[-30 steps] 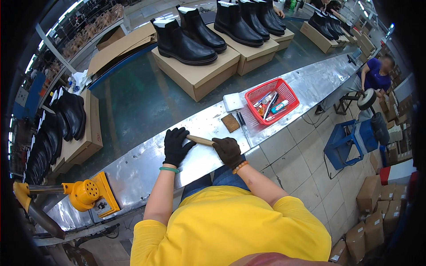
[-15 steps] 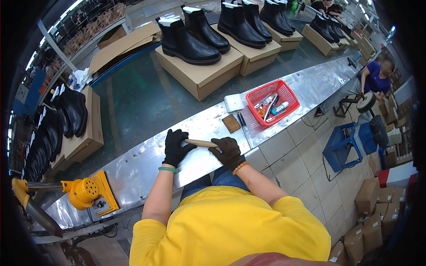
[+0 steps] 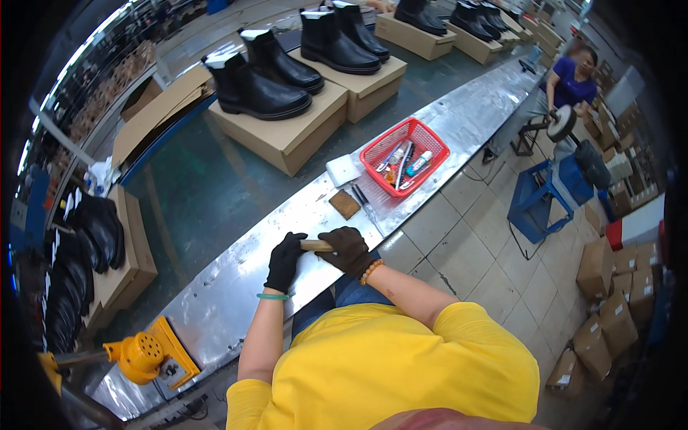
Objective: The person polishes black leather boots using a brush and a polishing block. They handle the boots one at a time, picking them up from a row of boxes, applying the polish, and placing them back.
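Note:
Over the metal ledge, my left hand in a black glove is closed on one end of a pale wooden stick. My right hand, in a dark brown glove, wraps round the other end. Only a short length of wood shows between the hands; the rest is hidden by the gloves. Just beyond my right hand lie a brown rough-faced block and thin dark pen-like tools. A white block-shaped pad is farther back.
A red plastic basket with tubes and small tools stands right of the pad. Black ankle boots sit on cardboard boxes along the green belt. At left is a yellow lamp-like device. A person in purple sits far right.
My view has turned, so boots and basket appear farther left. My hands have come closer together on the stick, and less of its wood shows between them.

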`<state>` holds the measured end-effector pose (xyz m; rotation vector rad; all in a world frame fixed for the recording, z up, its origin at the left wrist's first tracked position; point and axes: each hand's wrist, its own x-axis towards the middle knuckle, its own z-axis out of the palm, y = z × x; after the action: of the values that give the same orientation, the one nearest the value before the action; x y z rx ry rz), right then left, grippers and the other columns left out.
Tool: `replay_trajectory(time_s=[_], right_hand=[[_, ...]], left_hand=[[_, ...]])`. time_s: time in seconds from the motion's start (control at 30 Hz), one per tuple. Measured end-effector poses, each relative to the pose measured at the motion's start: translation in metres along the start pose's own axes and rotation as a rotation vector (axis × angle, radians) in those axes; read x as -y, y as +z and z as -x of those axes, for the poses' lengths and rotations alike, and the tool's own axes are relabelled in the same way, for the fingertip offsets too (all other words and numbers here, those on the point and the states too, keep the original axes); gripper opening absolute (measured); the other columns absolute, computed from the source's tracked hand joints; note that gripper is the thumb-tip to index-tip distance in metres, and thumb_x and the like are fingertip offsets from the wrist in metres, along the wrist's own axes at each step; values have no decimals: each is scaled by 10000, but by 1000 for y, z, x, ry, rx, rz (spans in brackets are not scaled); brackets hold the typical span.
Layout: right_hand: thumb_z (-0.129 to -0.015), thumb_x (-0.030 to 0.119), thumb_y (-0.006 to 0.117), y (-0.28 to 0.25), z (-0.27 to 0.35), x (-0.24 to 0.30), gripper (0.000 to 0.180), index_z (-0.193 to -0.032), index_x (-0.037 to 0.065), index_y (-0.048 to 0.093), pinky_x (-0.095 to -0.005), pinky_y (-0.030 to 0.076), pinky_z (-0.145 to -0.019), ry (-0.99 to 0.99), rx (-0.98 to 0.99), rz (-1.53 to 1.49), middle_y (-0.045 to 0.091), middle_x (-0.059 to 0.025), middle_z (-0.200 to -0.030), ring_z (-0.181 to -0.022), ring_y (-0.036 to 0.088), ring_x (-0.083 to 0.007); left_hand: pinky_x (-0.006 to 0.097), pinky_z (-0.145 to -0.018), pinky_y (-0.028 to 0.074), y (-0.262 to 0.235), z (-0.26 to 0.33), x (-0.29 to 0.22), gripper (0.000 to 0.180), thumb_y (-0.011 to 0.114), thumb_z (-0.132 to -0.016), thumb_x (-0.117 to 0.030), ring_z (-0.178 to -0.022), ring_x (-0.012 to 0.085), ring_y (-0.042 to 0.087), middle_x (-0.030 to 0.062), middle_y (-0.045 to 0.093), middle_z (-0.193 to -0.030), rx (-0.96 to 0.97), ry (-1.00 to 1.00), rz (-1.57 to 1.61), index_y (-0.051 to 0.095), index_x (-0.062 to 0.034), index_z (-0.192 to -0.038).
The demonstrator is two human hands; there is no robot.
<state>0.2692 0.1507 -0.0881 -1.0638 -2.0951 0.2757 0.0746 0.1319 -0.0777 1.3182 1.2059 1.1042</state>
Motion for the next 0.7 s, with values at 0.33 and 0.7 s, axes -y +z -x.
replay_trajectory(time_s=[0.33,0.7], right_hand=[[-675,354,761,9,4,-3,528,-1121,137,580,-389,470,-722,-22,56,99,634,-43,-884,-800,612,-241],[-781,387,686,2,6,1,415,-1085,126,578,-425,481,-588,170,35,-56,629,-129,-746,-617,609,-332]], left_hand=[[299,-718,503,-4,-2,1,341,447,-967,-243,-731,187,627,118,645,-820,-33,-62,133,616,46,-1037],[464,-1004,362,8,3,16,233,680,-805,-207,-1131,385,521,99,696,-874,-26,232,-598,682,-78,-999]])
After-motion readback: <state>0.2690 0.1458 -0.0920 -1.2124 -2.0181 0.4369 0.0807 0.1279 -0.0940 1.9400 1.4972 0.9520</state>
